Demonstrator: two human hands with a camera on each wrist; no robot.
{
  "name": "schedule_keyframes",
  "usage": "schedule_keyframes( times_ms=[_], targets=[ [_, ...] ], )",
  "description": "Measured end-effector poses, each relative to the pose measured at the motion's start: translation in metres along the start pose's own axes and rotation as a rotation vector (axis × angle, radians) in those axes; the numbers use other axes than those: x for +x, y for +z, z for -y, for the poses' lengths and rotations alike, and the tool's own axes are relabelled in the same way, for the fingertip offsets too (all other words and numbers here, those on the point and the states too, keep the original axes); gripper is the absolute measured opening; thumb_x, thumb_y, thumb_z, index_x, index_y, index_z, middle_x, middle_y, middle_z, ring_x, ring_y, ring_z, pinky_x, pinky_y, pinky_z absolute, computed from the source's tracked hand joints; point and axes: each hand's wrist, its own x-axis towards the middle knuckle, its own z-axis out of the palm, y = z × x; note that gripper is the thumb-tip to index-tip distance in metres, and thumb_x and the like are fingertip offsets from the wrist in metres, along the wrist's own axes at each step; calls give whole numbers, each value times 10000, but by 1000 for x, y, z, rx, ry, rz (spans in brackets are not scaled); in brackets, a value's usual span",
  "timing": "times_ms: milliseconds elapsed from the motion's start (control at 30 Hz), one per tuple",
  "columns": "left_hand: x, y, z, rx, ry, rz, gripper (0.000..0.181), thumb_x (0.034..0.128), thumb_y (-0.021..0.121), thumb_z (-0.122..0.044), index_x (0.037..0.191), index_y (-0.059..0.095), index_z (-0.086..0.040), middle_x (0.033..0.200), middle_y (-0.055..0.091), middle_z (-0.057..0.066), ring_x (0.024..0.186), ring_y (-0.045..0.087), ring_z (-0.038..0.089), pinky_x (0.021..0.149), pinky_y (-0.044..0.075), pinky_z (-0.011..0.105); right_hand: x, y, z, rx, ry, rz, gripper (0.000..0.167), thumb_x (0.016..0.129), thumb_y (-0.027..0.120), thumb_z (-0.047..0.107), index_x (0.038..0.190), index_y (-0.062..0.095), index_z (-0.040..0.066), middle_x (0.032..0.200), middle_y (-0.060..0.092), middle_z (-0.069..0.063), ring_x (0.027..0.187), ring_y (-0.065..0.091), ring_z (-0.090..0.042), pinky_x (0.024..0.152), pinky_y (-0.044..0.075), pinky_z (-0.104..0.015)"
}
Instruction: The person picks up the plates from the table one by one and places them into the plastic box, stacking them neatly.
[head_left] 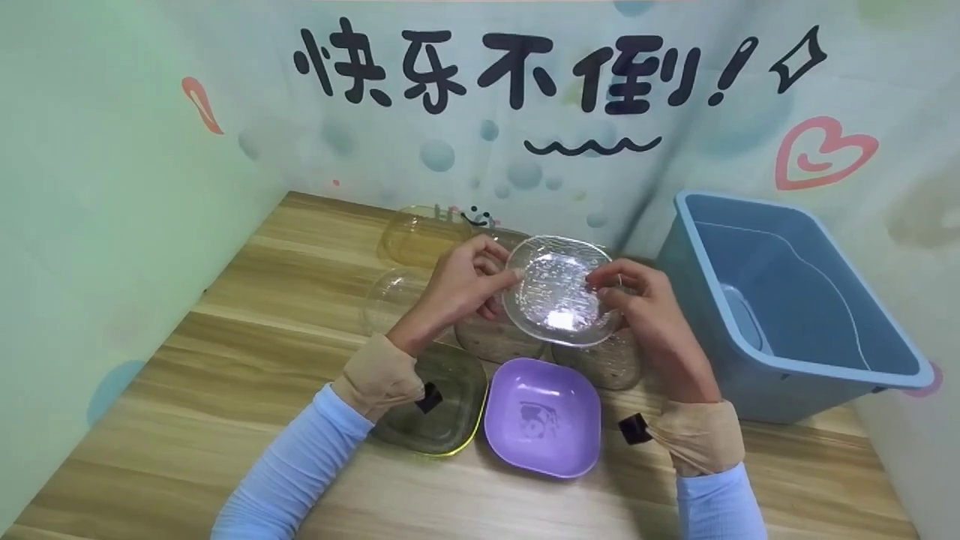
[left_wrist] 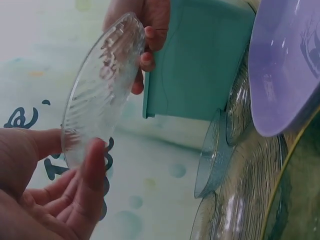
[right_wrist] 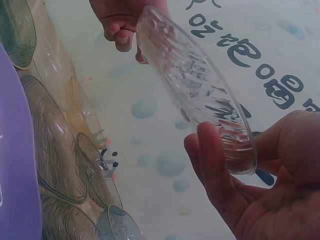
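Note:
Both hands hold a clear, ridged dish [head_left: 559, 292] up above the table, tilted. My left hand [head_left: 461, 285] pinches its left edge between thumb and fingers. On the opposite edge, the thumb and fingers of my right hand [head_left: 646, 304] grip the rim. The left wrist view shows the dish [left_wrist: 102, 82] nearly edge-on, with the left thumb on one face and fingers behind. From the right wrist the same dish [right_wrist: 195, 82] also appears edge-on. Below the hands sit a purple square dish [head_left: 544, 431] and a dark see-through dish [head_left: 454, 427] with a yellow rim.
A blue bin [head_left: 795, 300] stands to the right. Under and behind the held dish lie a large clear dish [head_left: 495, 345] and a smaller one [head_left: 600, 364]. Farther left are a clear round dish [head_left: 390, 300] and an amber dish [head_left: 420, 236]. A printed cloth [head_left: 375, 142] hangs behind.

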Motion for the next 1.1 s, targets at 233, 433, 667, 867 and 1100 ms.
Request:
schedule_keyframes(
  times_ms=[233, 433, 667, 867, 1100],
  targets=[
    [8, -12, 12, 52, 54, -25, 306, 994, 683, -380, 1126, 645, -107, 875, 708, 163, 505, 641, 185, 578, 619, 539, 1, -1, -3, 2, -4, -45, 210, 920, 548, -90, 1106, 643, -73, 996, 691, -46, 679, 620, -127, 511, 557, -251],
    [18, -38, 26, 299, 79, -130, 253, 1009, 667, -327, 1096, 670, -89, 905, 745, 118, 588, 699, 244, 592, 629, 455, 0, -5, -5, -7, -19, -50, 197, 939, 539, -86, 1108, 640, -82, 943, 707, 2, 696, 635, -126, 513, 576, -268],
    [26, -81, 45, 814, 70, -209, 224, 971, 683, -218, 1074, 717, -22, 968, 773, 140, 878, 722, 306, 803, 592, 459, -3, -10, 1, -4, -64, -89, 244, 932, 528, -117, 1153, 624, -78, 936, 708, 14, 716, 656, -113, 527, 539, -225],
    [21, -107, 59, 981, -83, -229, 273, 962, 679, -230, 787, 614, -31, 771, 625, 124, 702, 565, 267, 642, 548, 466, -8, -14, 9, 76, -69, -98, 302, 961, 524, -110, 1240, 592, -17, 955, 713, -16, 651, 698, -120, 472, 537, -232],
    [16, -117, 66, 976, -287, -163, 308, 944, 647, -262, 714, 504, -116, 727, 530, 67, 703, 511, 253, 569, 455, 397, -13, -17, 21, 90, -81, -138, 290, 973, 539, -75, 1227, 615, 40, 1013, 695, -65, 695, 692, -139, 538, 586, -256]
  ],
)
